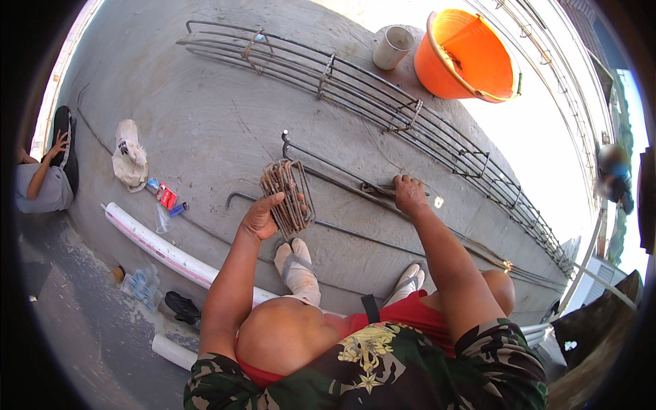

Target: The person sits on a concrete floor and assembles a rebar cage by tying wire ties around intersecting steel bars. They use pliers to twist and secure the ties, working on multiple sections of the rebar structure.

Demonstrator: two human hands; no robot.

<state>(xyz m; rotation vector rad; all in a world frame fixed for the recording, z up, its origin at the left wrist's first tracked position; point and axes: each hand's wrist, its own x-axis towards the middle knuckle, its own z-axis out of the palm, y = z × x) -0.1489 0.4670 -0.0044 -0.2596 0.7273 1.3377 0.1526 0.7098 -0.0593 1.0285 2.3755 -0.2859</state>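
A bundle of rusty rectangular rebar stirrups is gripped in my left hand, thumb across its side, held above the floor. My right hand is reached forward and closed around a dark metal hand tool. It looks like pincers, but my fingers cover most of it. This tool lies against long steel bars with bent ends, which run from the middle toward the right. Nearer my feet lies another hooked bar.
Beyond the bars lies a long rebar cage. An orange bucket and a grey cup stand behind it. White pipe, a pale bag and a red packet lie left. Another person sits at far left.
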